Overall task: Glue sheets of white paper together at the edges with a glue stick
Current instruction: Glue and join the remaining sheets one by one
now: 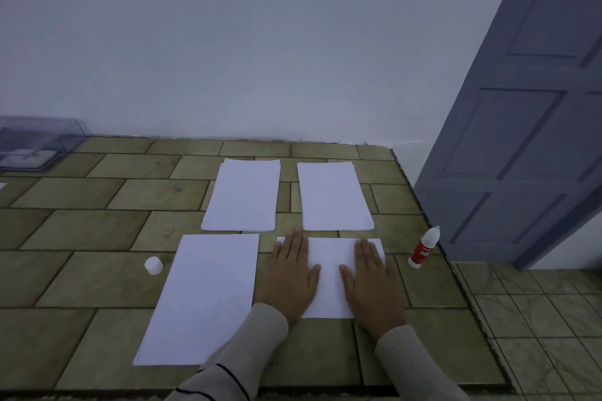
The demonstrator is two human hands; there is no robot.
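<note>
A desk (97, 238) with a stone-tile pattern stands against a pale wall (260, 42), with a grey panelled door (521, 140) at far right. We see four lots of white paper: a left stack (244, 195) and a right stack (332, 195) side by side at the far end, a large sheet (208, 296) near left, and a smaller sheet (329, 270) near right. On the smaller sheet the left hand (291, 277) and right hand (371, 283) lie palm down, each grip spread flat, fingers straight, pinching nothing. The glue stick (423, 249), white with a red label, stands by the desk's right edge, near the right hand. A white cap (153, 265) sits left of the large sheet. A clear box (35, 143) rests far left.
</note>
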